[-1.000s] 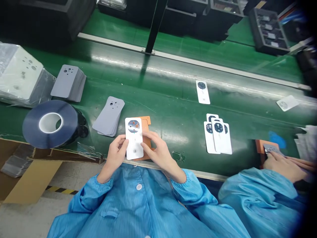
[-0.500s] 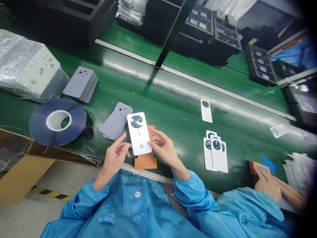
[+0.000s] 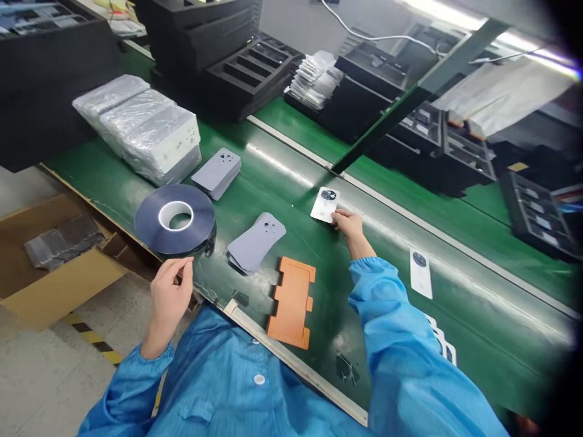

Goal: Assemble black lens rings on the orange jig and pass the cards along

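At the far side of the bench, my right hand (image 3: 348,226) grips the near edge of a white phone back cover (image 3: 322,208) with a round dark camera area. My left hand (image 3: 170,297) is at the bench's front edge, just below a large roll of dark blue film tape (image 3: 148,224). Its thumb and forefinger are pinched together; whatever may be between them is too small to make out. Between my hands, an orange fixture plate (image 3: 291,303) lies bare on the bench. Left of it is a fanned stack of grey phone-shaped sheets (image 3: 252,247).
Another white back cover (image 3: 421,273) lies to the right, with more partly hidden behind my sleeve. Plastic-wrapped stacks (image 3: 155,133) and a grey sheet pile (image 3: 216,173) stand at left. A green post (image 3: 378,130) rises behind. An open cardboard box (image 3: 64,285) sits at lower left.
My right hand has carried the white back cover off the orange plate to the far side. My left hand has moved left toward the tape roll. The view has shifted left.
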{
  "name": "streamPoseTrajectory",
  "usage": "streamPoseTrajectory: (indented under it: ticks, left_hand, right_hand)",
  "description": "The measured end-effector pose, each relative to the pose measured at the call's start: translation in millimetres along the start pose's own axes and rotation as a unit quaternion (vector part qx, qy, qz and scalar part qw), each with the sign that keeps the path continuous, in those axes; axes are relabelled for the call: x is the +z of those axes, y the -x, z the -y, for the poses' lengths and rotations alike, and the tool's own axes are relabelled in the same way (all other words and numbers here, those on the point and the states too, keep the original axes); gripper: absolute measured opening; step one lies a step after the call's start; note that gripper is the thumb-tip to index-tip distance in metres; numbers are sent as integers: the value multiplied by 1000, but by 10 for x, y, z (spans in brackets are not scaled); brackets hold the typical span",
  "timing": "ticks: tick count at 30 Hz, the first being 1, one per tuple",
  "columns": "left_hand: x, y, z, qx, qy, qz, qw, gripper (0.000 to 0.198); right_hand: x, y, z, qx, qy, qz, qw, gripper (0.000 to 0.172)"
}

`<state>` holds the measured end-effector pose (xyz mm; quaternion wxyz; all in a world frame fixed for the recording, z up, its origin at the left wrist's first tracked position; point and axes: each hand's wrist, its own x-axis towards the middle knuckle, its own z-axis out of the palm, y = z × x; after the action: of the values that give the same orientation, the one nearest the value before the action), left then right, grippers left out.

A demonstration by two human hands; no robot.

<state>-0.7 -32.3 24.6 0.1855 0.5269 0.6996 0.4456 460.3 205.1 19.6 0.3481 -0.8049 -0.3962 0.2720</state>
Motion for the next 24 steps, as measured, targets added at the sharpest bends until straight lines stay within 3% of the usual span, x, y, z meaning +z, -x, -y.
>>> streamPoseTrajectory:
  ticks: [2,5,8,11,14,16,18,24]
  left_hand:
    - [0,-25,119,4,-10,27,1000,33]
    - [75,-70,202,-48,42,102,993,36]
    - [194,-157,159,-104,84,150,980,42]
    - [306,-267,52,-116,104,180,971,49]
    - [397,-361,-23,-119,114,200,966,56]
    - [441,-408,-25,-128,119,208,962,61]
    - [460,-439,6,-109,121,204,965,59]
    - [372,-449,178,-63,93,159,981,50]
  right_hand:
    - [-5,22,28,-13,40,-22,999,32]
    - [10,180,89,-50,83,-45,994,36]
    - [87,610,233,-123,88,-17,988,35]
    - [210,1344,476,-287,67,114,949,31]
    - [369,2145,740,-398,85,304,861,33]
    - [492,2562,885,-422,138,387,808,38]
    - [617,2840,991,-428,195,411,781,45]
    - [935,3158,1112,-403,290,377,782,49]
